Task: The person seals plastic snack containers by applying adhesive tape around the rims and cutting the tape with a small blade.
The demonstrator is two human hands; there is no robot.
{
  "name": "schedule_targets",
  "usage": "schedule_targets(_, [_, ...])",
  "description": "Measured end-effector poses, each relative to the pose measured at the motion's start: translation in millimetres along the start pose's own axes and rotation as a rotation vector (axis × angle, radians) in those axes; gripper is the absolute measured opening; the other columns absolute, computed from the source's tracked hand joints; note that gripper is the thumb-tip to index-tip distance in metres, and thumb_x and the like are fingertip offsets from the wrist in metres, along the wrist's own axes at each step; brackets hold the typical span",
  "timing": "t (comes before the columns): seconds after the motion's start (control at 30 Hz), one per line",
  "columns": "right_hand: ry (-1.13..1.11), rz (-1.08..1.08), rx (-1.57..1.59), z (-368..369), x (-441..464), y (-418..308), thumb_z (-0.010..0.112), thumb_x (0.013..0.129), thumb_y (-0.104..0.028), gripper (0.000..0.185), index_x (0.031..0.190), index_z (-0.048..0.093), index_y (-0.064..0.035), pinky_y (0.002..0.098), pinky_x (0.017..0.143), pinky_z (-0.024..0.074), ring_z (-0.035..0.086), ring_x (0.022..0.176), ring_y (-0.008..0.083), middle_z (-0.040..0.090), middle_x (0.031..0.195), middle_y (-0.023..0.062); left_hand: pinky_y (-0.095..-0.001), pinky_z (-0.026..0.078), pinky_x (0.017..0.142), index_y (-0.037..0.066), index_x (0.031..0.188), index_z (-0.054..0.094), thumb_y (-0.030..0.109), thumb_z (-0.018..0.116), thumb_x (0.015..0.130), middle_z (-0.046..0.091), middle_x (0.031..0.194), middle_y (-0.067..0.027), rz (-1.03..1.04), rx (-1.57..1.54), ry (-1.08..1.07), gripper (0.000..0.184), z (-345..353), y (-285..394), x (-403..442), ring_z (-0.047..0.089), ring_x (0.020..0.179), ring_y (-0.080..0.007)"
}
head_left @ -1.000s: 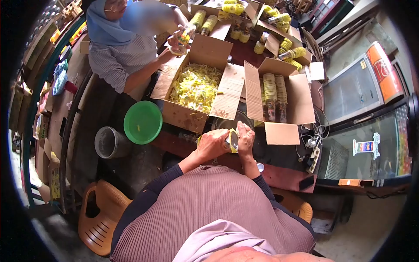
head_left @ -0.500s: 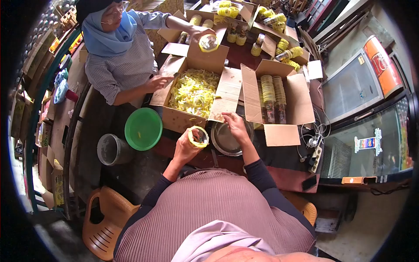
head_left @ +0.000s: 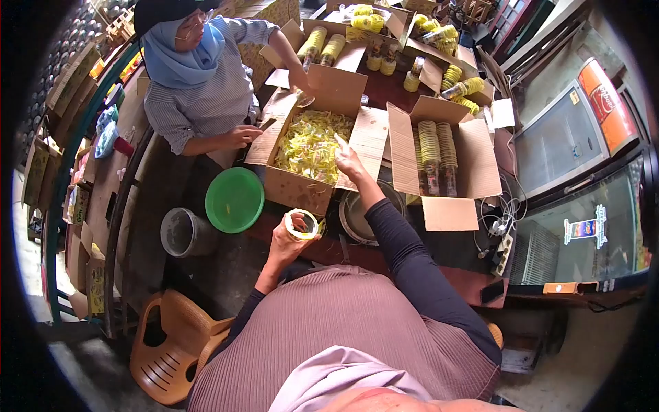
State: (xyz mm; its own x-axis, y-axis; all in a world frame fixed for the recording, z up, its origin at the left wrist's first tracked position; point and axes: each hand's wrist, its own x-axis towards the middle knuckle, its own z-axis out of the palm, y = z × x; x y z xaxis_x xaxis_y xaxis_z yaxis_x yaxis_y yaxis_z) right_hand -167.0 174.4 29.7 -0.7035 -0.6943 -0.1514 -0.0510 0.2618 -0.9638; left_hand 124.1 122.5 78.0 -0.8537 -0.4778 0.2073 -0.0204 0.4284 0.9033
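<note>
Step in hand, seemingly a reach to the carton of yellow strips: my right grip — apart or together, I cannot tell — hangs at its right edge. The next move calls for steadiness from my left grip, short of the carton, clamped on a yellow-rimmed container, mouth upward.

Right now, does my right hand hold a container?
No, your left hand holds the container, and your right hand is at the box of yellow strips.

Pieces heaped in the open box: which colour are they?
The pieces are mostly yellow; head view.
</note>
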Motion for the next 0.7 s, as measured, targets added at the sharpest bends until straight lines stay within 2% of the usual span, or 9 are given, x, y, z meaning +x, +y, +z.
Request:
schedule_targets(0.03, [-0.021, -0.005, -0.001, -1, 2, 0, 0.052, 0.080, 0.001, 0.072, 0.147, 0.028, -0.0088, 0.0273, 0.097, 0.0368, 0.048, 0.114, 0.0181, 0.055, 0.123, 0.0159, -0.0266, 0.052, 0.063, 0.004, 0.102, 0.056, 0.021, 0.089, 0.063, 0.062, 0.079, -0.0047, 0.017, -0.004, 0.007, 0.054, 0, 1, -1, 0.062, 0.068, -0.0126])
schedule_targets(0.07, [-0.023, -0.003, 0.001, 0, 4, 1, 0.052, 0.080, 0.001, 0.072, 0.147, 0.028, -0.0088, 0.0273, 0.097, 0.0368, 0.048, 0.114, 0.0181, 0.055, 0.123, 0.0159, -0.0266, 0.052, 0.063, 0.004, 0.102, 0.056, 0.021, 0.089, 0.063, 0.062, 0.079, -0.0047, 0.014, -0.003, 0.007, 0.054, -1, 2, -3, 0.062, 0.068, -0.0126])
schedule_targets(0.13, [0.219, -0.310, -0.248, 3, 15, 18, 0.051, 0.074, 0.006, 0.075, 0.145, 0.032, -0.0086, 0.0302, 0.094, 0.0406, 0.050, 0.112, 0.0207, 0.054, 0.119, 0.0161, -0.0246, 0.052, 0.065, 0.000, 0.108, 0.055, 0.020, 0.089, 0.063, 0.063, 0.082, -0.0044, -0.026, 0.001, -0.039, 0.060, -3, 4, -7, 0.061, 0.073, -0.0115])
schedule_targets(0.17, [0.260, -0.371, -0.277, 1, 16, 22, 0.059, 0.076, 0.001, 0.071, 0.142, 0.035, -0.0084, 0.0334, 0.095, 0.0415, 0.050, 0.113, 0.0245, 0.053, 0.123, 0.0161, -0.0246, 0.052, 0.065, 0.000, 0.108, 0.055, 0.020, 0.089, 0.063, 0.063, 0.082, -0.0044, -0.026, 0.003, -0.042, 0.060, -3, 4, -8, 0.061, 0.073, -0.0115])
schedule_targets(0.27, [0.214, -0.304, -0.250, -5, -11, -10, 0.066, 0.076, -0.007, 0.071, 0.139, 0.035, -0.0021, 0.0372, 0.107, 0.0355, 0.042, 0.127, 0.0341, 0.046, 0.135, 0.0209, -0.0252, 0.052, 0.067, 0.000, 0.108, 0.055, 0.021, 0.089, 0.063, 0.063, 0.082, -0.0041, -0.018, -0.028, -0.084, 0.061, -4, 9, -11, 0.061, 0.075, -0.0115])
schedule_targets(0.33, [0.251, -0.319, -0.289, -7, -20, -16, 0.071, 0.076, -0.012, 0.066, 0.135, 0.042, -0.0030, 0.0378, 0.104, 0.0390, 0.047, 0.123, 0.0337, 0.048, 0.133, 0.0197, -0.0257, 0.051, 0.072, 0.000, 0.109, 0.054, 0.021, 0.090, 0.062, 0.063, 0.085, -0.0034, -0.060, -0.086, -0.096, 0.062, -7, 20, -12, 0.060, 0.079, -0.0107])
schedule_targets(0.43, [0.115, -0.206, -0.120, -3, -41, -29, 0.063, 0.085, -0.011, 0.035, 0.119, 0.059, -0.0043, 0.0343, 0.090, 0.0491, 0.062, 0.103, 0.0266, 0.058, 0.122, 0.0160, -0.0256, 0.049, 0.077, 0.001, 0.111, 0.053, 0.016, 0.086, 0.067, 0.062, 0.089, -0.0028, -0.062, -0.139, -0.120, 0.057, -8, 12, -12, 0.058, 0.083, -0.0094])
schedule_targets(0.57, [-0.057, -0.209, -0.089, 8, -87, -46, 0.061, 0.088, -0.013, 0.031, 0.118, 0.059, -0.0027, 0.0326, 0.087, 0.0494, 0.063, 0.099, 0.0195, 0.067, 0.105, 0.0119, -0.0247, 0.048, 0.076, 0.001, 0.113, 0.052, 0.010, 0.082, 0.070, 0.061, 0.090, -0.0021, -0.078, -0.169, -0.157, 0.053, -12, 8, -8, 0.058, 0.083, -0.0094])
schedule_targets(0.7, [-0.100, -0.206, -0.052, 17, -121, -17, 0.060, 0.091, -0.014, 0.027, 0.114, 0.060, -0.0018, 0.0314, 0.086, 0.0496, 0.063, 0.099, 0.0185, 0.066, 0.107, 0.0116, -0.0247, 0.049, 0.077, 0.002, 0.116, 0.052, 0.009, 0.084, 0.068, 0.060, 0.094, -0.0029, -0.097, -0.204, -0.156, 0.059, -18, 6, -4, 0.058, 0.086, -0.0093])
